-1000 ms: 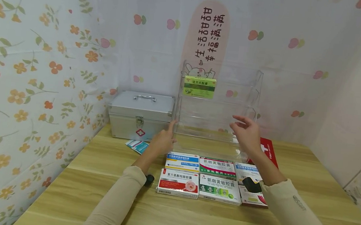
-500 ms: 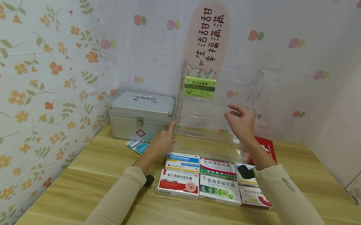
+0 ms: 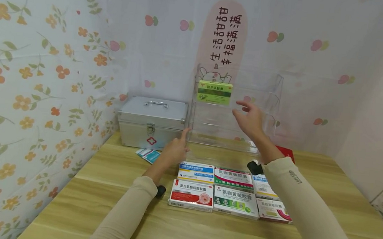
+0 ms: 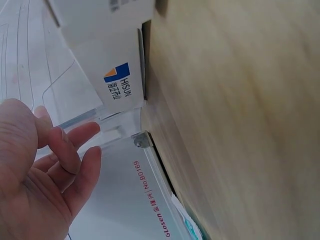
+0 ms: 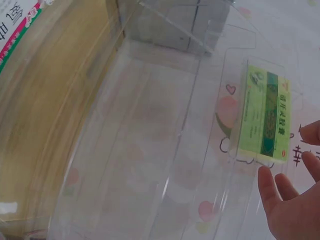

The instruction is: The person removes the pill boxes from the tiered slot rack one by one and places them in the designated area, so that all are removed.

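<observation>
A clear acrylic tiered rack (image 3: 269,104) stands at the back of the wooden table (image 3: 201,232). A green medicine box (image 3: 214,92) (image 5: 266,118) sits in its top tier at the left. My left hand (image 3: 176,147) (image 4: 47,165) rests at the rack's lower left corner, index finger touching it, holding nothing. My right hand (image 3: 249,117) (image 5: 292,200) hovers in front of the middle tier, fingers loosely spread and empty, just right of the green box. Several flat medicine boxes (image 3: 233,191) lie in two rows in front of the rack.
A silver first-aid case (image 3: 152,123) stands left of the rack. A small teal packet (image 3: 148,155) lies in front of it. A red item (image 3: 286,153) shows behind my right forearm. Floral wallpaper encloses the left and back sides.
My right hand has risen and moved left, from the rack's lower right up toward the green box. The left hand has stayed at the rack's corner.
</observation>
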Available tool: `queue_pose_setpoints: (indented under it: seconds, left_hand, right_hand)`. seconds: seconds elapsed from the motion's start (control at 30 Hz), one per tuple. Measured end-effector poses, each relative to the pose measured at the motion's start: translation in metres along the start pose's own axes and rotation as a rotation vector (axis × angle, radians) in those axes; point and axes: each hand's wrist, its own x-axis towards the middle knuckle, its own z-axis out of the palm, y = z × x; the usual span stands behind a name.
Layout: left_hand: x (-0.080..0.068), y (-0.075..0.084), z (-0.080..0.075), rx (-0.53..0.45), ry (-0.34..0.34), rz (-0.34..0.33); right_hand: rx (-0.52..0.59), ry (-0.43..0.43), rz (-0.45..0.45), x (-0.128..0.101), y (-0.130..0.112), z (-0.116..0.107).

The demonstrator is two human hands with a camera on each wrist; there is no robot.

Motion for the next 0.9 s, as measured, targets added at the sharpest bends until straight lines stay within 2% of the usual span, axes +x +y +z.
queue_pose_setpoints:
  seconds: [0.17,0.43,0.63,0.9]
  left_hand:
    - [-0.003,-0.002,0.004,-0.025,-0.031,-0.013]
    - [0.0,-0.004,0.002,-0.022,0.0,-0.005]
    - [0.004,-0.002,0.001,-0.025,-0.018,-0.017]
    - [0.003,0.001,0.0,-0.013,-0.037,-0.036]
  right_hand:
    - [-0.035,-0.031,0.004,0.007,-0.001,0.011]
    - [-0.084,-0.117,-0.032,0.028,-0.005,0.02]
    - [-0.071,-0.179,-0.013,0.04,-0.003,0.021]
    - [-0.066,-0.262,0.011,0.054,-0.004,0.021]
